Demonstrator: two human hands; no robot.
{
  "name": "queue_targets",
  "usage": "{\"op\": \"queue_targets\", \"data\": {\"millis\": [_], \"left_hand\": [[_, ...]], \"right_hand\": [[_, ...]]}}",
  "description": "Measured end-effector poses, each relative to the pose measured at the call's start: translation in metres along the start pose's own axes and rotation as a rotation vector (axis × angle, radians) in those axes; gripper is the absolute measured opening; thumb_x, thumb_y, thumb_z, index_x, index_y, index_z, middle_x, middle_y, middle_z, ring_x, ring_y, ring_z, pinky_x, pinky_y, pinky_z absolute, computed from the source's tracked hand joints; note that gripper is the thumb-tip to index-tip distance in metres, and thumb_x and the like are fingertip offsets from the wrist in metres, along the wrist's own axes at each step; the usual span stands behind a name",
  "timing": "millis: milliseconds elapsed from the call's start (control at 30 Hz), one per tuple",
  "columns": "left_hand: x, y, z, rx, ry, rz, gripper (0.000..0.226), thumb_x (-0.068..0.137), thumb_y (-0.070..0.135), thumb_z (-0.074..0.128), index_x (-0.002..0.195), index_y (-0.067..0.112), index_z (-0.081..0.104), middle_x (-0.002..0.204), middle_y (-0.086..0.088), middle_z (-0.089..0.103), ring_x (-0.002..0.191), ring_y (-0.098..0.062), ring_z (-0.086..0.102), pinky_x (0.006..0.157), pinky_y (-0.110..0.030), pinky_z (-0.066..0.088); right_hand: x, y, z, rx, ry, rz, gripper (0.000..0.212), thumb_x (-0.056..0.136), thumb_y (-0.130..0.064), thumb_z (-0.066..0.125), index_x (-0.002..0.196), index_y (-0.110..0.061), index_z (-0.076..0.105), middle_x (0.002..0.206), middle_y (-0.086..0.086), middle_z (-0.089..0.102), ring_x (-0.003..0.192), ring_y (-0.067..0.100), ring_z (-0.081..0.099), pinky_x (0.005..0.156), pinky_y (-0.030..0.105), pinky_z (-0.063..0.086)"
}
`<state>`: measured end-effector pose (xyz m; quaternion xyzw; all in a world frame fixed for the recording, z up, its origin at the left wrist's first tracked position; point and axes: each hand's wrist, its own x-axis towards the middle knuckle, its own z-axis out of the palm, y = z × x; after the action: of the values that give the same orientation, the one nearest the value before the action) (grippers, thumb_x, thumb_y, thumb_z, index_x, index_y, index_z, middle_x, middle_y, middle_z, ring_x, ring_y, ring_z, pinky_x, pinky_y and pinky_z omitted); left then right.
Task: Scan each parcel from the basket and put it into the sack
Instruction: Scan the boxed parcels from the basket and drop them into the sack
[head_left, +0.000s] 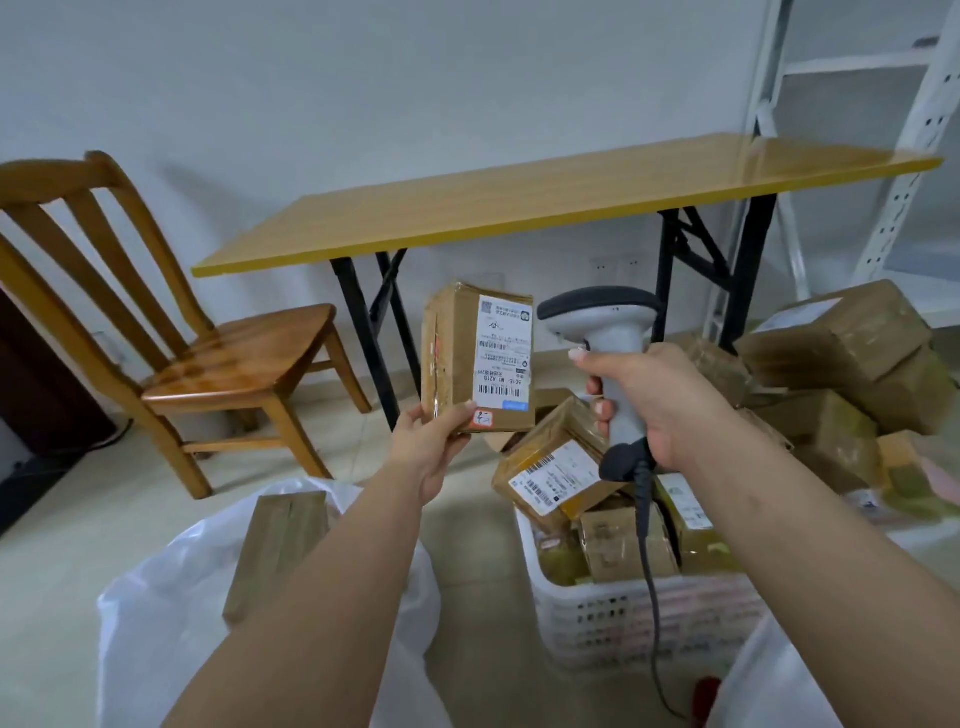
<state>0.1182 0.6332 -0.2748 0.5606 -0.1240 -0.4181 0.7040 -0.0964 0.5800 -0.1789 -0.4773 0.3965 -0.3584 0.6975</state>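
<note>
Left hand (428, 447) holding parcel (478, 358), right hand (654, 400) gripping scanner (605, 332)

The small print on the held parcel's label (503, 358) is too fine to read; the left hand (431, 441) covers that parcel's near left corner; the right hand (654, 400) hides the middle of the scanner (608, 332) grip; the scanner's cable (649, 571) runs off the near edge; the sack (156, 597) is cut off at the near edge, its depth hidden; the left forearm crosses part of its mouth; the basket (597, 623) shows only its top layer of parcels; the shelving (883, 156) on the far right is cut by the edge.
</note>
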Motion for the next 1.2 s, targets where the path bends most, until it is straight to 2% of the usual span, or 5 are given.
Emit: {"op": "queue_targets", "data": {"millis": [233,433,633,867,1200], "left_hand": [[0.010,-0.017,-0.006,-0.061,0.053,-0.016,0.070,0.077,0.006,0.080,0.136,0.008,0.043,0.118,-0.016,0.066,0.092,-0.021,0.074,0.077,-0.028,0.061],[0.016,-0.021,-0.011,-0.079,0.085,-0.026,0.078,0.077,0.007,0.081,0.142,0.007,0.037,0.119,-0.017,0.066,0.091,-0.022,0.074,0.075,-0.028,0.061],[0.015,-0.021,-0.013,-0.081,0.101,-0.024,0.069,0.078,0.006,0.079,0.137,0.006,0.042,0.116,-0.016,0.067,0.090,-0.021,0.074,0.066,-0.024,0.060],[0.019,-0.021,-0.016,-0.095,0.096,-0.021,0.079,0.076,0.006,0.081,0.142,0.008,0.038,0.120,-0.016,0.065,0.095,-0.024,0.073,0.085,-0.034,0.060],[0.018,-0.022,-0.020,-0.089,0.104,-0.021,0.076,0.076,0.006,0.080,0.140,0.009,0.039,0.120,-0.016,0.065,0.097,-0.025,0.072,0.089,-0.036,0.058]], "right_hand": [[0.003,0.007,-0.003,-0.092,0.002,0.020,0.020,0.088,-0.017,0.072,0.084,-0.009,0.054,0.058,0.002,0.050,0.038,0.009,0.040,0.039,0.020,0.039],[0.003,0.012,-0.005,-0.134,-0.008,0.014,0.021,0.089,-0.018,0.070,0.082,-0.009,0.053,0.060,0.002,0.050,0.040,0.010,0.041,0.039,0.021,0.039],[0.001,0.011,-0.005,-0.151,-0.014,0.019,0.022,0.089,-0.019,0.070,0.084,-0.009,0.052,0.061,0.002,0.050,0.039,0.009,0.041,0.037,0.020,0.039],[-0.003,0.009,-0.004,-0.167,-0.009,0.003,0.023,0.090,-0.018,0.070,0.079,-0.009,0.051,0.060,0.003,0.048,0.039,0.010,0.040,0.037,0.020,0.039],[-0.002,0.009,-0.003,-0.188,0.003,-0.021,0.022,0.088,-0.018,0.071,0.085,-0.008,0.051,0.062,0.003,0.049,0.039,0.009,0.041,0.038,0.020,0.040]]}}
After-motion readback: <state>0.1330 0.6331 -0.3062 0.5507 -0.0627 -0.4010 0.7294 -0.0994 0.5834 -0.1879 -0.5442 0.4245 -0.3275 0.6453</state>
